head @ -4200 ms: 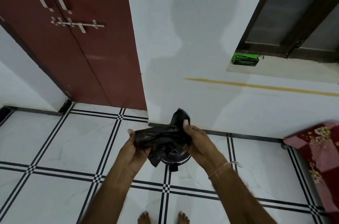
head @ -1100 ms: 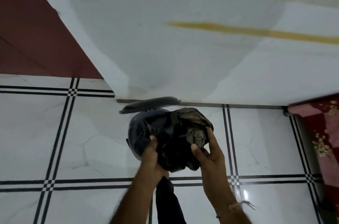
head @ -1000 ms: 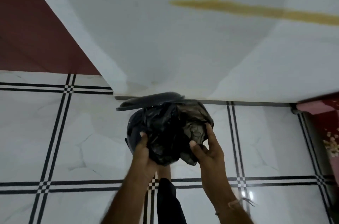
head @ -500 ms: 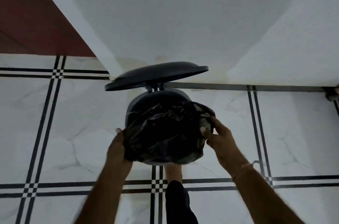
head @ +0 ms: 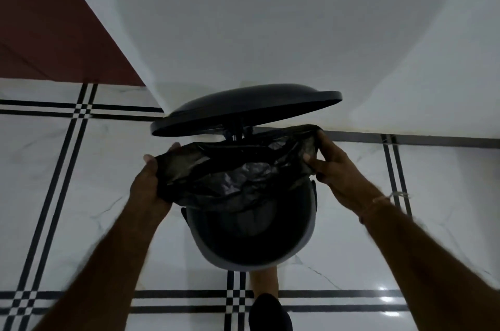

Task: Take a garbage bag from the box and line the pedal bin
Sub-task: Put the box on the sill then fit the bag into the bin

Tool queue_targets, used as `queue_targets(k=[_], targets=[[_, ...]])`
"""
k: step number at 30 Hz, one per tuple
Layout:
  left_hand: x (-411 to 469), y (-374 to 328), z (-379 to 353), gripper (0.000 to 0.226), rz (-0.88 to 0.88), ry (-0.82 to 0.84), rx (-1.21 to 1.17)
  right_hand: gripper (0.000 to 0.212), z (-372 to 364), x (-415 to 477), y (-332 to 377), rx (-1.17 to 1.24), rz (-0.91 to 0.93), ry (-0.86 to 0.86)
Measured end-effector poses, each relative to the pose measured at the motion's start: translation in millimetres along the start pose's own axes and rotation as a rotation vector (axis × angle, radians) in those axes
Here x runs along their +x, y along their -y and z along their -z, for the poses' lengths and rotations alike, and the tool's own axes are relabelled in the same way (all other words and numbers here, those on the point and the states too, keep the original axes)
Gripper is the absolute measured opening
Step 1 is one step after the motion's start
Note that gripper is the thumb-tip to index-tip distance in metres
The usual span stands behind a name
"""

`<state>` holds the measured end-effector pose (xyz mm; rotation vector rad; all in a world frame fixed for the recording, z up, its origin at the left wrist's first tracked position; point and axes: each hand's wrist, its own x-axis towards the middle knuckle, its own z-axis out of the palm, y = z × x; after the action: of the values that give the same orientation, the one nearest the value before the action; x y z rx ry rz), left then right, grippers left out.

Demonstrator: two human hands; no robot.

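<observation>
A dark round pedal bin (head: 251, 244) stands on the tiled floor against the white wall, its lid (head: 243, 111) raised and tilted. A crumpled black garbage bag (head: 232, 176) is stretched wide over the far half of the bin's mouth. My left hand (head: 148, 184) grips the bag's left edge. My right hand (head: 332, 168) pinches its right edge near the lid hinge. A foot (head: 263, 282) presses down at the bin's front. The bag box is out of view.
A white wall (head: 270, 19) rises right behind the bin. A dark red door (head: 48, 27) is at the upper left. White floor tiles with black stripe lines (head: 67, 195) spread on both sides of the bin.
The view has come closer to the bin. My hands have moved apart and pulled the bag's mouth wide. The bag now covers only the far part of the opening, and the lid stands higher.
</observation>
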<state>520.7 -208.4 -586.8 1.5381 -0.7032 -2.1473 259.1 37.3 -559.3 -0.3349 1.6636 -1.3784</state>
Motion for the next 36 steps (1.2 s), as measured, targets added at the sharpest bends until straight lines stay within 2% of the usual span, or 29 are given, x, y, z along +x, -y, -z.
queue_targets(k=[3, 7, 8, 11, 13, 15, 16, 18, 20, 21, 23, 24, 28, 31, 32, 34, 36], targets=[[9.3, 1.4, -3.2, 0.05, 0.045, -0.175, 0.201, 0.062, 8.4, 12.4, -6.5, -0.01, -0.122, 0.046], [17.4, 27.1, 12.8, 0.062, 0.111, -0.19, 0.588, 0.062, 27.7, 4.5, -26.2, 0.084, -0.205, 0.144], [14.0, 33.2, 18.9, 0.065, 0.12, -0.188, 0.659, 0.068, 31.1, -0.6, -31.7, 0.088, -0.215, 0.133], [1.9, 45.7, 33.8, 0.066, 0.15, -0.183, 0.802, 0.105, 38.9, -18.7, -52.2, 0.11, -0.25, 0.041], [-0.7, 46.3, 36.7, 0.062, 0.125, -0.171, 0.768, 0.108, 39.2, -28.3, -60.5, 0.121, -0.262, 0.039], [5.5, 38.0, 37.0, 0.05, 0.096, -0.088, 0.558, 0.085, 39.4, -31.8, -54.3, 0.159, -0.254, 0.009], [12.5, 31.7, 37.5, 0.051, 0.078, -0.01, 0.415, 0.069, 41.7, -30.3, -47.6, 0.194, -0.223, -0.015], [27.3, 12.0, 40.1, 0.073, -0.011, 0.155, 0.244, 0.055, 46.4, -21.2, -28.9, 0.287, -0.155, -0.067], [45.1, 0.5, 39.9, 0.091, -0.097, 0.23, 0.179, 0.058, 52.0, -3.1, -17.4, 0.388, -0.12, -0.101], [46.6, -3.4, 36.5, 0.082, -0.1, 0.237, 0.159, 0.063, 51.7, 5.8, -17.0, 0.396, -0.13, -0.109], [51.2, 0.2, 33.7, 0.034, -0.104, 0.135, 0.132, 0.071, 45.1, 14.8, -27.5, 0.307, -0.238, -0.081], [53.4, 9.6, 35.3, 0.03, -0.066, 0.117, 0.13, 0.068, 42.4, 13.1, -37.9, 0.27, -0.299, -0.062], [37.6, 48.5, 51.2, 0.031, 0.111, 0.059, 0.218, 0.054, 35.7, -17.5, -72.1, 0.37, -0.399, -0.038], [21.9, 67.1, 57.9, 0.042, 0.165, 0.027, 0.191, 0.066, 31.8, -43.2, -84.2, 0.485, -0.379, -0.069], [19.0, 69.4, 59.7, 0.044, 0.166, 0.005, 0.17, 0.061, 27.0, -50.4, -83.2, 0.507, -0.374, -0.088], [9.7, 70.6, 57.0, 0.04, 0.172, 0.009, 0.117, 0.047, 16.4, -62.1, -74.7, 0.49, -0.383, -0.129], [-0.5, 69.5, 54.7, 0.033, 0.205, 0.017, 0.087, 0.051, 8.2, -66.3, -64.7, 0.47, -0.443, -0.167]])
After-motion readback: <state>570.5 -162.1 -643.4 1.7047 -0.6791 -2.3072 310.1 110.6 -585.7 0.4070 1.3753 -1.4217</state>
